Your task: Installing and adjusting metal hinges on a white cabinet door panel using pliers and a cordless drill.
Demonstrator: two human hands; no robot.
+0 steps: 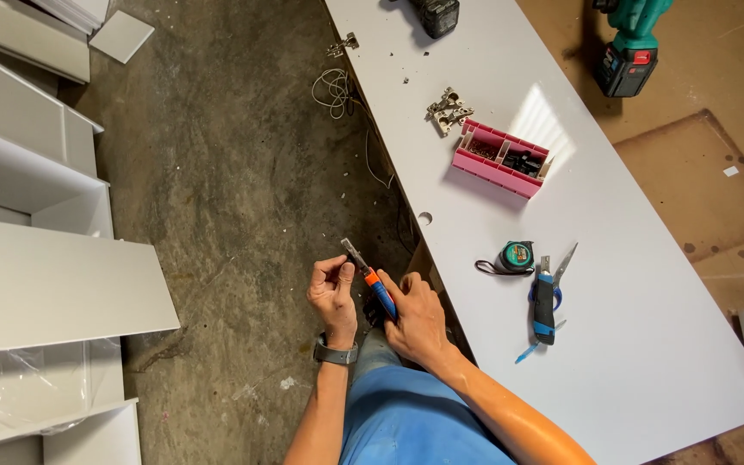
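Observation:
My right hand (417,317) grips a pair of pliers (370,280) by its orange and blue handles, the metal jaws pointing up and left. My left hand (334,291), with a grey watch on the wrist, pinches at the jaws; whatever small thing is between its fingers is too small to tell. Both hands are over the concrete floor, just left of the white board's (647,344) edge.
On the white board lie a tape measure (514,257), a blue utility knife (544,306) with scissors, a pink parts box (501,158) and metal hinges (448,110). A green drill (632,47) stands at top right. White panels (45,284) are stacked on the left.

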